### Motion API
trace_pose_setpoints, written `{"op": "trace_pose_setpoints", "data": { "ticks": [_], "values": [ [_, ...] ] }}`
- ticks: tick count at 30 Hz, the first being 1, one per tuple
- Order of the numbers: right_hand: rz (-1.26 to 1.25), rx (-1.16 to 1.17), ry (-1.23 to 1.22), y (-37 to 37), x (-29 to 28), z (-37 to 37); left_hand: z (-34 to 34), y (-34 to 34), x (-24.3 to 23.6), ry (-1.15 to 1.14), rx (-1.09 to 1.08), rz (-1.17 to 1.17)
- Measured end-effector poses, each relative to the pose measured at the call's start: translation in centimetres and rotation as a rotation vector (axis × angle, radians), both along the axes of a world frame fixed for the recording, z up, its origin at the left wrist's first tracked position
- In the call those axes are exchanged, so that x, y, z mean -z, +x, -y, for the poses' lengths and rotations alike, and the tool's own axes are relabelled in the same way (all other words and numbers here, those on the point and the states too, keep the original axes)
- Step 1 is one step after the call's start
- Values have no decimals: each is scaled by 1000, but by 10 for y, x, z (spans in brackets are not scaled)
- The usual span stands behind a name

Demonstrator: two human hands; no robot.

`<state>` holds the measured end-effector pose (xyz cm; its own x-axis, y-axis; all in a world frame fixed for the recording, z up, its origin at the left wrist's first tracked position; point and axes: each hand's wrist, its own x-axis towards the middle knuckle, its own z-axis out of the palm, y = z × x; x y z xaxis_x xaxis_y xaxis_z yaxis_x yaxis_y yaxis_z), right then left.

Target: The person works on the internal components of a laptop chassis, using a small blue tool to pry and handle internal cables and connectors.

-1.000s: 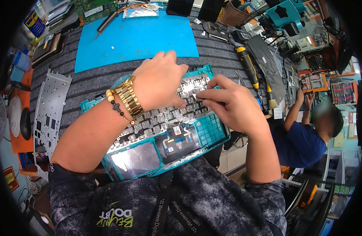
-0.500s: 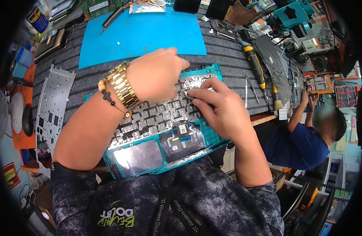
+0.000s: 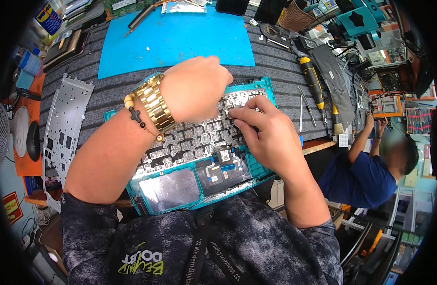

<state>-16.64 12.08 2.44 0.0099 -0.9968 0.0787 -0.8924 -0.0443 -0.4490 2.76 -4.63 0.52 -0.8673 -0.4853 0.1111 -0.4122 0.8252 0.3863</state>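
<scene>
A teal laptop top case (image 3: 262, 164) lies tilted before me, its inner side up, with the silvery back of the keyboard (image 3: 194, 137) exposed. Below that sit a black touchpad underside (image 3: 223, 173) and a clear-covered bay (image 3: 168, 190). My left hand (image 3: 197, 90), wearing a gold watch (image 3: 156, 104), is closed over the case's far part; its fingertips are hidden beneath it. Closed in a pinch, my right hand (image 3: 270, 133) has thumb and forefinger together just above the keyboard's right half. What lies between them is too small to name.
Beyond the case lies a blue mat (image 3: 175, 42) on grey striped cloth. A yellow-black screwdriver (image 3: 312, 83), tweezers (image 3: 306, 104) and a brush (image 3: 337, 124) lie right. A perforated metal plate (image 3: 66, 128) stands left. Another person (image 3: 365, 175) works at far right.
The view has shifted slightly, so the bench things sit a little further right. Both hands stay at the keyboard in nearly the same pose.
</scene>
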Motion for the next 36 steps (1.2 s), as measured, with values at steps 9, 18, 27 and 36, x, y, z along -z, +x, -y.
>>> {"op": "trace_pose_setpoints", "data": {
  "ticks": [9, 18, 27, 36],
  "values": [
    [-13, 22, -60, 8, 9, -2, 6, -4, 1, 6, 49, 9],
    [-151, -45, -8, 0, -3, 7, 8, -4, -2, 64, 56, 70],
    [-355, -348, 81, -24, -36, 40, 10, -4, -8, 122, 40, 103],
    [-96, -199, 51, -38, -31, 21, 7, -6, -14, 134, 5, 162]
  ]
}}
